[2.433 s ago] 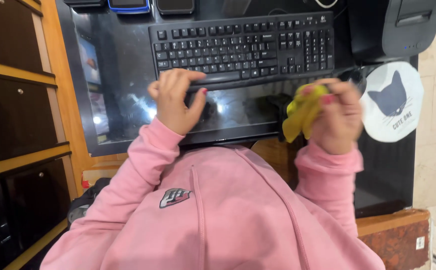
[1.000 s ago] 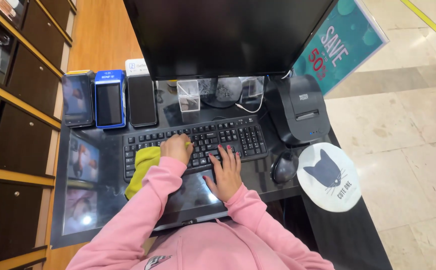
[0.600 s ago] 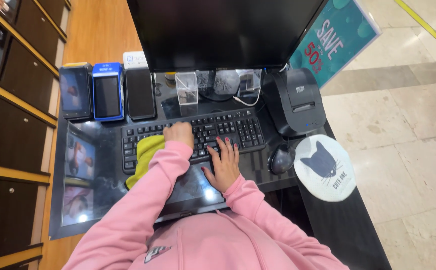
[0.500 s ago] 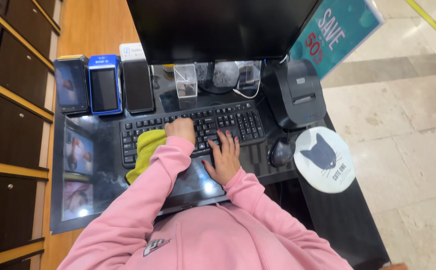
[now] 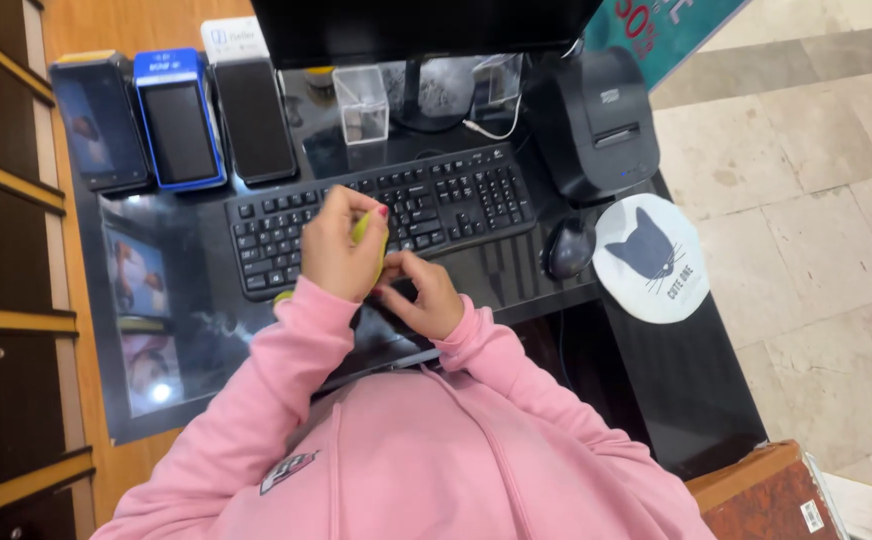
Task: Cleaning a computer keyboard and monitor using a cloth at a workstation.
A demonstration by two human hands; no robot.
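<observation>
Hands in pink hooded-sweatshirt sleeves meet over the near edge of a black computer keyboard (image 5: 376, 215) on a glossy black counter (image 5: 191, 345), seen from above. The left hand (image 5: 341, 250) is curled around a yellow-green cleaning cloth (image 5: 364, 228), fingers clenched on it so that only a sliver shows between thumb and fingers, with another scrap peeking out near the wrist. The right hand (image 5: 424, 292) sits just beside it, at about four o'clock from the left hand; its fingers are bent inward and seem to pinch at the cloth's lower edge, though the exact contact is hidden.

At eleven o'clock from the hands, three handheld payment terminals (image 5: 174, 118), one with a blue frame, lie side by side. At twelve o'clock a small clear plastic box (image 5: 364, 103) stands near the base of a dark monitor (image 5: 416, 20). At two o'clock is a black receipt printer (image 5: 601, 120); at three o'clock a black computer mouse (image 5: 568, 247) lies just beside a round white mouse pad with a grey cat face (image 5: 654, 258).

A likely risk: a dragged cloth could press keys and send stray input, or snag and lift a keycap. A loose corner might also sweep the mouse, which lies near the counter's edge.
</observation>
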